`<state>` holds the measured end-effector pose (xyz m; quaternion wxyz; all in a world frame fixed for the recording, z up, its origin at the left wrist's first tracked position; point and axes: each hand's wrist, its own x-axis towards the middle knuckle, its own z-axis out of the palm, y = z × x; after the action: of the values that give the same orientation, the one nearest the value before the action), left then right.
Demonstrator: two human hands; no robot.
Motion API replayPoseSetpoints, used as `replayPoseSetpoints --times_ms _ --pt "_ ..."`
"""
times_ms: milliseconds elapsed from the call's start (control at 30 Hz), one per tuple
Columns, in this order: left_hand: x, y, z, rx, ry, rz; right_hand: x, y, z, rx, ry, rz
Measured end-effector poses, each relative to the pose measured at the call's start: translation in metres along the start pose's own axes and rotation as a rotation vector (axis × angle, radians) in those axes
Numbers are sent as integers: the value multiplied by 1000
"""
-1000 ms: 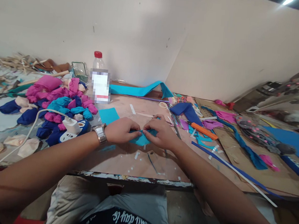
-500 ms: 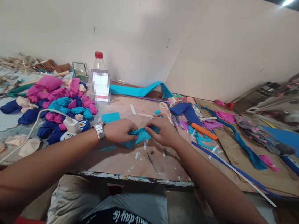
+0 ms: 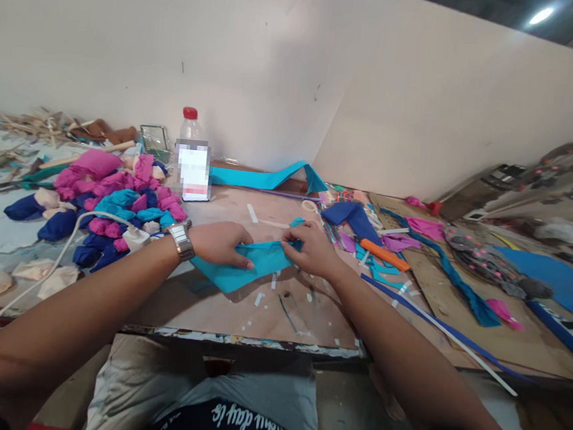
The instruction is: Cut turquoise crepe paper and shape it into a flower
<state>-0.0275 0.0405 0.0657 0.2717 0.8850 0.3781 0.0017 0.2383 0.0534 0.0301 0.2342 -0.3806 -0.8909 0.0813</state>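
Observation:
A turquoise piece of cloth [image 3: 233,276] is stretched between my two hands, low over the wooden table [image 3: 217,319]. My left hand [image 3: 218,243], with a metal watch at the wrist, grips its upper edge, thumb on top. The fingertips of my right hand [image 3: 310,247] pinch the cloth's right end. A small turquoise bit [image 3: 296,222] shows just behind my right fingers. The part of the cloth under my left hand is hidden.
Pink, blue and turquoise cloth bundles [image 3: 118,193] pile up at left beside a white cable. A phone [image 3: 193,170] leans on a red-capped bottle [image 3: 189,114]. Rightward lie an orange cutter [image 3: 384,255], cloth strips and a white stick [image 3: 461,339].
My left hand has shifted left, away from my right hand. The turquoise cloth, bunched before, is now spread wider between them. The camera view has moved slightly.

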Motion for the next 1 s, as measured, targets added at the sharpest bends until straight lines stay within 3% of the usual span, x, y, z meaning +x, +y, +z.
replayPoseSetpoints --times_ms 133,233,500,733,1000 --pt "-3 3 -18 181 174 -34 1 7 4 -21 114 149" --pt "-7 0 -37 196 282 -50 2 10 4 -33 159 237" --pt "-38 -20 -87 153 378 -161 0 -2 3 0 124 214" --pt "-61 -41 -94 -77 308 -127 0 -11 12 56 57 226" --pt "-81 -62 -103 177 273 -246 -1 -15 16 67 39 198"
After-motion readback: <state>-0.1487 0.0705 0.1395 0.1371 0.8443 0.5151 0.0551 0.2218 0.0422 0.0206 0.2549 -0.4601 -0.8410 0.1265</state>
